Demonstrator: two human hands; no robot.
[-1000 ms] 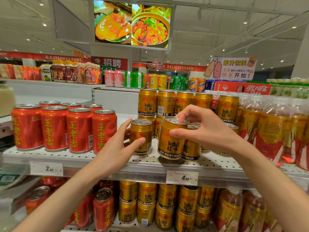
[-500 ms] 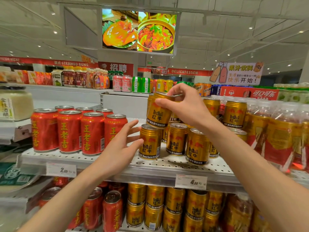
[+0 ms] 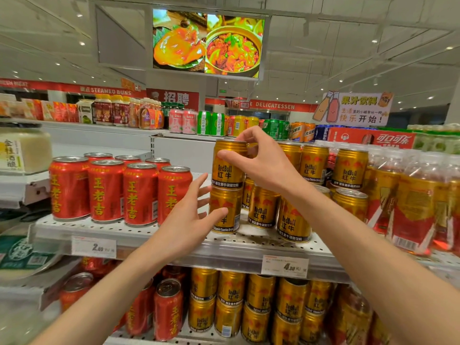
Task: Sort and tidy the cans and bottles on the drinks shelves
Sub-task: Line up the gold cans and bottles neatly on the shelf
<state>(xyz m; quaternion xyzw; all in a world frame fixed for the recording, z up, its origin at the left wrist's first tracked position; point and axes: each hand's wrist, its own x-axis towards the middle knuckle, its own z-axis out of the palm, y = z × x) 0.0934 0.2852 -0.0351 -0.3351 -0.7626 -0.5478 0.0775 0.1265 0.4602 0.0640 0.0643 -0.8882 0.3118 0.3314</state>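
Observation:
My right hand [image 3: 263, 165] is shut on a gold Red Bull can [image 3: 227, 170], gripping it near the rim. That can sits on top of another gold can [image 3: 229, 204] at the front left of the gold group on the perforated white shelf [image 3: 154, 235]. Just left of the lower can, my left hand [image 3: 188, 220] has its fingers spread, with the thumb resting against the can's front. More gold cans [image 3: 293, 222] stand to the right, some stacked two high behind my right wrist. Several red cans [image 3: 105, 192] stand in rows to the left.
Bottles with gold and red labels [image 3: 410, 207] crowd the shelf's right end. The shelf below holds stacked gold cans [image 3: 258, 302] and red cans [image 3: 168, 310]. Price tags [image 3: 285, 266] hang on the shelf edge. A large jar [image 3: 23, 148] stands at far left.
My right hand lifted a gold can from the shelf's front and set it down on the can by my left hand. My left hand loosened from a grip to spread fingers.

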